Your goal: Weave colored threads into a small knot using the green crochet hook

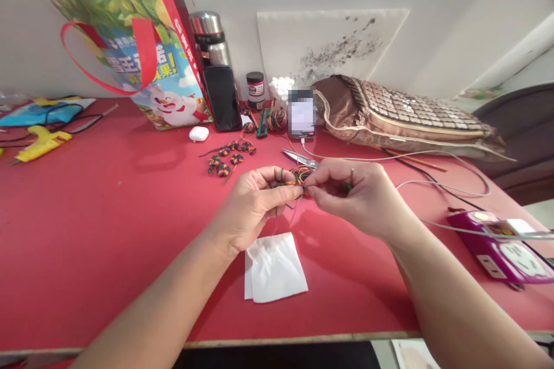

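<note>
Above the middle of the red table, my left hand (264, 196) and my right hand (355, 193) meet fingertip to fingertip. Both are closed in a pinch on multicoloured yarn (299, 175), dark with orange and yellow strands. Loops of it stick up between the fingers. A small green thing, partly hidden, shows within my right hand's curled fingers. Behind the hands lie scissors (298, 158) with the blades pointing left. To the left rest several small crocheted yarn pieces (223, 169) in the same colours. A yarn ball (277, 120) sits farther back.
A folded white tissue (277, 268) lies below my hands. Behind are a propped black phone (222, 98), a lit phone (302, 115) on a cable, a shopping bag (160, 69) and a brown bag (389, 109). A purple power strip (497, 248) is right, a yellow glue gun (41, 143) left.
</note>
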Demonstrator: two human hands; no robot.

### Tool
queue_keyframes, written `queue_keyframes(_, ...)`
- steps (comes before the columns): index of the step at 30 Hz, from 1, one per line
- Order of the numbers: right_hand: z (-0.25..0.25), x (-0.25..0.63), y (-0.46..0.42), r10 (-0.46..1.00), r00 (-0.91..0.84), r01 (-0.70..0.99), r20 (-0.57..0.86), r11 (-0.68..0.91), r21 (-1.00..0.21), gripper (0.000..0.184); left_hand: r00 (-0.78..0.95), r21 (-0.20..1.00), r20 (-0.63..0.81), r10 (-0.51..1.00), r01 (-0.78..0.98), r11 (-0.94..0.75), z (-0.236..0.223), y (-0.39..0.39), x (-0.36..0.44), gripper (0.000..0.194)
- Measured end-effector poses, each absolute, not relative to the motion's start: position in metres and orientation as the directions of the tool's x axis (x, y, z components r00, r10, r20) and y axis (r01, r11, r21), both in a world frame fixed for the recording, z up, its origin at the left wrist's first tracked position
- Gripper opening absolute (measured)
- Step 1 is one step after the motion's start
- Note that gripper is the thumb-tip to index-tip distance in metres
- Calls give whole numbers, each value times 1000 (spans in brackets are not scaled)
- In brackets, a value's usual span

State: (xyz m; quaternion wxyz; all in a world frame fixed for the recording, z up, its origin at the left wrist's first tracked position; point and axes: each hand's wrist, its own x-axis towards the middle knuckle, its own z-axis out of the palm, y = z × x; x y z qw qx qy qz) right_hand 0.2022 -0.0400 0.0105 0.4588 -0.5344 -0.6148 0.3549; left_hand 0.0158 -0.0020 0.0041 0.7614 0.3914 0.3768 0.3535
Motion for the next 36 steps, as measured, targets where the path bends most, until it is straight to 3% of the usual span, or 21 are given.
queue_keyframes(5, 7, 196, -40, 950, 59, 413, 306, 256, -874, 8, 445, 845, -310, 840, -275, 458, 3, -2, 18, 38)
queue_keyframes(8, 6, 194, -41, 943, 147, 392, 299, 222, -893, 8, 432, 839, -311, 846, -294, 458, 3, -2, 18, 35)
queue_keyframes(13, 8, 197, -36, 986, 166, 44, -9, -16, -999, 8, 425, 834, -313, 849, -305, 460, 5, -2, 17, 31)
queue_keyframes(16, 11, 199, -33, 984, 76, -148, -160, -148, -978, 16, 419, 833, -313, 852, -310, 458, 6, -2, 17, 32)
queue_keyframes(19, 13, 202, -33, 972, 2, -214, -236, -230, -949, 18, 410, 846, -300, 861, -303, 439, 6, -2, 16, 34)
queue_keyframes(24, 15, 205, -35, 977, 2, -195, -215, -210, -958, 21, 401, 876, -262, 878, -283, 391, 4, -2, 15, 33)
queue_keyframes(29, 10, 201, -36, 987, 53, -48, -152, -149, -988, 20, 397, 907, -220, 891, -253, 337, 2, -3, 15, 29)
queue_keyframes(36, 6, 200, -37, 995, 85, 20, -57, -59, -998, 23, 424, 971, -50, 904, -191, 143, -3, -3, 18, 22)
